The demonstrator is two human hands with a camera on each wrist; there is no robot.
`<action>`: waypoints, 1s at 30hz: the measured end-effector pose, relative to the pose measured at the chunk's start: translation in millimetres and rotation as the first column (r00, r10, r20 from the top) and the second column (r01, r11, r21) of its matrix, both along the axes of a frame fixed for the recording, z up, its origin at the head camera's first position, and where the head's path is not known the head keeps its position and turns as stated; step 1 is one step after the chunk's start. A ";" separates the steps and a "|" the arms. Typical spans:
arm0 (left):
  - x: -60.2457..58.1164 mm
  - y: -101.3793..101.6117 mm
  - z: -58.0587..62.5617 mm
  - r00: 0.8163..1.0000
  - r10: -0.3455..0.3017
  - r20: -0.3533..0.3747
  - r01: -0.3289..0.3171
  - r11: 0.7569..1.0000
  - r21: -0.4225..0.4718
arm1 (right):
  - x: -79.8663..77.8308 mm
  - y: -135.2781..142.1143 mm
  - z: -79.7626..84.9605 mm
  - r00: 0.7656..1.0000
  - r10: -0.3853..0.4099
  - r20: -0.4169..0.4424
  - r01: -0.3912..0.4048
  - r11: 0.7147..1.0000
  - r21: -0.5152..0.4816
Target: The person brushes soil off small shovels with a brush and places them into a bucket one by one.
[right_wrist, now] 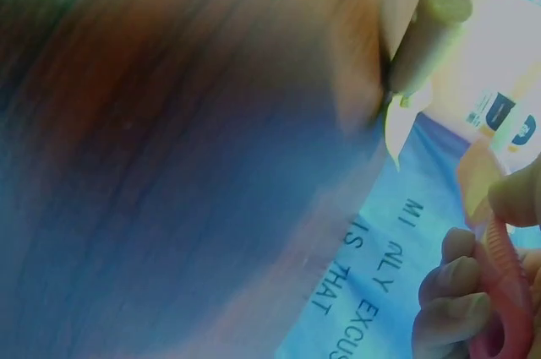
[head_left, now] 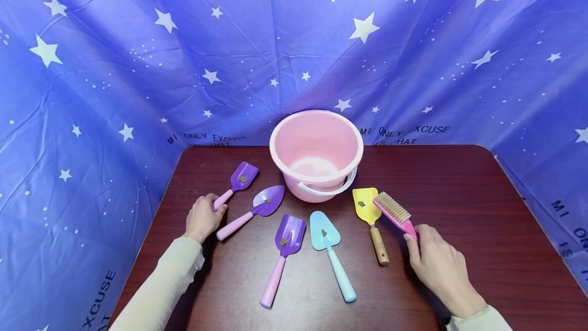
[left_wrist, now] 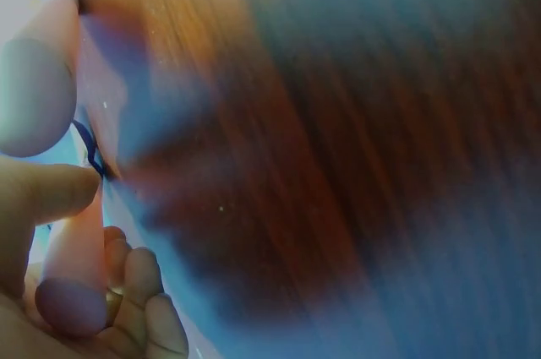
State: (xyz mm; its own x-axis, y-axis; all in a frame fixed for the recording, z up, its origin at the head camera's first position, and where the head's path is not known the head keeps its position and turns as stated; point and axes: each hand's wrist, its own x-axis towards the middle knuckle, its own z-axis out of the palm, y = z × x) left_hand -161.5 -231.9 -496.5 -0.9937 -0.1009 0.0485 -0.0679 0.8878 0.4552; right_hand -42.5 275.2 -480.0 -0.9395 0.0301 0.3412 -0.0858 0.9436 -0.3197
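Observation:
At the left of the table, my left hand (head_left: 204,218) grips the pink handle of a purple square-bladed hand shovel (head_left: 244,175); its handle (left_wrist: 72,279) lies between thumb and fingers in the left wrist view. Just right of that hand lies a purple pointed trowel (head_left: 269,200). My right hand (head_left: 441,264) holds a pink scrub brush (head_left: 394,209) by its handle, pale bristles facing up. The brush head is close beside a yellow shovel (head_left: 367,205) with a wooden handle. In the right wrist view, fingers curl around the brush's pink handle (right_wrist: 505,283).
A pink bucket (head_left: 317,116) with a white handle stands at the table's back middle. A second purple shovel (head_left: 290,234) and a light blue trowel (head_left: 325,234) lie in front of it. A blue starry cloth (head_left: 257,55) hangs behind the dark wooden table (head_left: 459,183).

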 end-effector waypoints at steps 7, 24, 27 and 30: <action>-0.3 0.6 -1.1 1.000 0.002 0.005 -0.002 1.000 0.011 | 1.8 -10.6 2.6 0.995 0.070 -0.071 -0.069 0.997 0.025; 1.1 2.0 -2.2 1.000 0.017 -0.023 -0.016 1.000 0.020 | 8.5 -36.7 6.8 0.976 0.174 -0.128 -0.174 0.985 0.007; 1.9 0.9 -2.3 0.999 0.017 -0.033 -0.016 1.000 0.020 | 8.5 -42.0 7.5 0.974 0.188 -0.128 -0.189 0.982 -0.002; 3.1 -0.8 -1.4 0.999 0.022 -0.037 -0.021 1.000 0.019 | 7.3 -47.5 7.9 0.970 0.203 -0.137 -0.206 0.979 -0.011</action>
